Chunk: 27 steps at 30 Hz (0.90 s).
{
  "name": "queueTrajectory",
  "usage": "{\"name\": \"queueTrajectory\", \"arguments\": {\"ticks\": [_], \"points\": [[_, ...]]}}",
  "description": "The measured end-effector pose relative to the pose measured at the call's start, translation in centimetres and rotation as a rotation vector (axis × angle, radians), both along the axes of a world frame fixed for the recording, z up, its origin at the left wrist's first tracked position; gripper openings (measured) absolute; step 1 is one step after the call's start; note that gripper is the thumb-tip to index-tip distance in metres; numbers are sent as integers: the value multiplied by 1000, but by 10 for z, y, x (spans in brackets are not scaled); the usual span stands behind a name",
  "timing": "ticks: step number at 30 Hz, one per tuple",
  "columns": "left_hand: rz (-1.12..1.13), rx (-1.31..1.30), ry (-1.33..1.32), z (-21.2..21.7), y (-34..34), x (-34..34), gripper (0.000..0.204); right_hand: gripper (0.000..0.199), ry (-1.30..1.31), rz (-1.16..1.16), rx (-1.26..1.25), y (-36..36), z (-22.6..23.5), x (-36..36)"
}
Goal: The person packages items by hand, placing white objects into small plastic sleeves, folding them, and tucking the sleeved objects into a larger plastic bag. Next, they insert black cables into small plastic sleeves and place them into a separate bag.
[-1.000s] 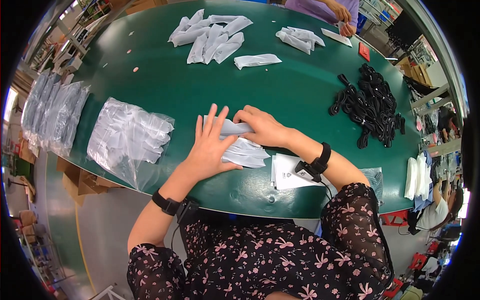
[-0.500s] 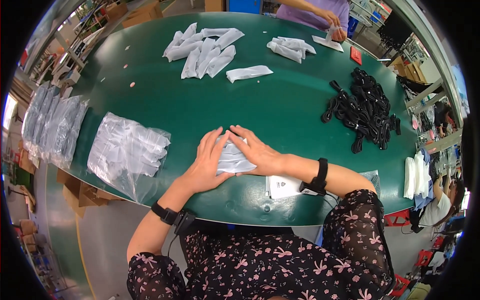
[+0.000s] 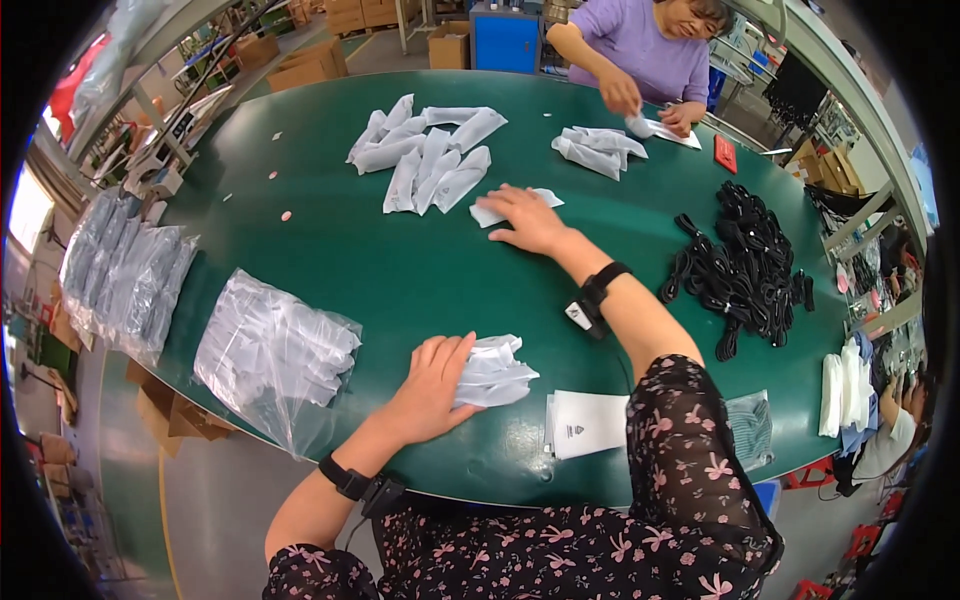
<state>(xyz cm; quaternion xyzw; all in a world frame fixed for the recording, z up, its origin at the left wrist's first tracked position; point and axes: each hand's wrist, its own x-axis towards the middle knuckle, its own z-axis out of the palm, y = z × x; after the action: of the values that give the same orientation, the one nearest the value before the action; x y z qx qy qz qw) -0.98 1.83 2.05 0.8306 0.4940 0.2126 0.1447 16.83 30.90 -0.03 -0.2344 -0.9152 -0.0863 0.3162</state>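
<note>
A small stack of white packets [image 3: 496, 372] lies on the green table in front of me. My left hand [image 3: 432, 388] holds the stack along its left side, fingers at the far edge and thumb at the near one. Farther out, my right hand [image 3: 530, 218] is stretched over a single long white packet [image 3: 550, 197], fingers apart and palm down on it or just above it. Part of that packet is hidden beneath the hand. Just beyond it lies a loose pile of similar white packets [image 3: 432, 170].
Clear bags of packets [image 3: 275, 345] and more bagged bundles [image 3: 125, 270] lie left. Bundled black cables [image 3: 745, 265] are heaped right. White cards [image 3: 590, 422] sit near the front edge. Across the table, a person [image 3: 640, 60] handles something white near more packets [image 3: 600, 150].
My right hand has left the stack and reached forward to the single packet. My left hand stays at the stack. The whole view has shifted, showing more of the person opposite.
</note>
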Motion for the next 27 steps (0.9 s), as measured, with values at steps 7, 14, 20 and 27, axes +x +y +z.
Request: {"name": "queueTrajectory", "arguments": {"ticks": [7,14,20,27], "points": [[13,-47,6,0,-1,-1,96,16,18,-11,-581,-30,13,-43],[-43,-5,-72,1,0,4,90,35,61,86,-858,-99,11,-52],[-28,8,-120,-4,-5,4,80,58,-317,39,-751,-122,45,14],[42,262,6,13,-1,9,74,57,-290,36,-929,-145,21,27]]}}
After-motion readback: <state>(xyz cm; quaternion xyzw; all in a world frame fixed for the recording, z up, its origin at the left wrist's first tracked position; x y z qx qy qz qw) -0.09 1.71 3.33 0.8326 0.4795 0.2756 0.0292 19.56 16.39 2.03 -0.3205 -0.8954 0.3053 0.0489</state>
